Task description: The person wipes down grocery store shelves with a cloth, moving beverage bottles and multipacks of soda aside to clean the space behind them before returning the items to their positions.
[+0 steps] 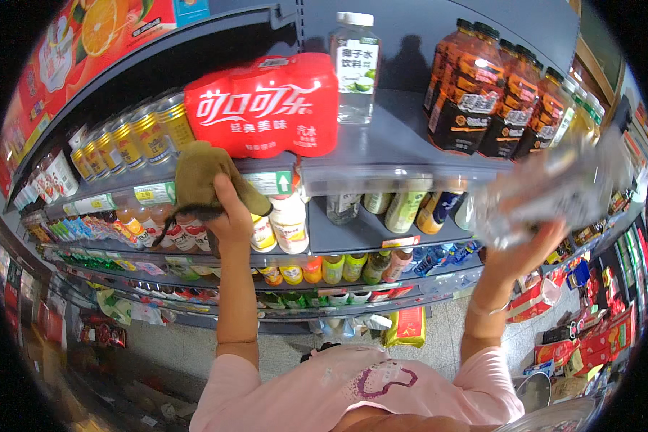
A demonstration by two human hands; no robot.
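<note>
My left hand (pixel 232 218) grips an olive-brown cloth (pixel 198 174) with a dark edge or strap hanging from it, at the front edge of a grey store shelf (pixel 399 132). Just above it on that shelf sits a red shrink-wrapped Coca-Cola multipack (pixel 264 108). Beside the pack stands a clear bottle with a white cap and white label (pixel 356 70). At the right my right hand (pixel 526 256) holds a large transparent plastic bottle (pixel 545 189), tilted and blurred, in front of the shelf edge. Its label cannot be read.
Gold cans (pixel 150 135) line the shelf at left. Dark bottles with orange labels (pixel 467 92) stand at right. Lower shelves carry white bottles (pixel 290 224) and colourful drinks (pixel 333 268). A yellow-and-red package (pixel 406 326) rests on the floor, with red boxes (pixel 599 343) at right.
</note>
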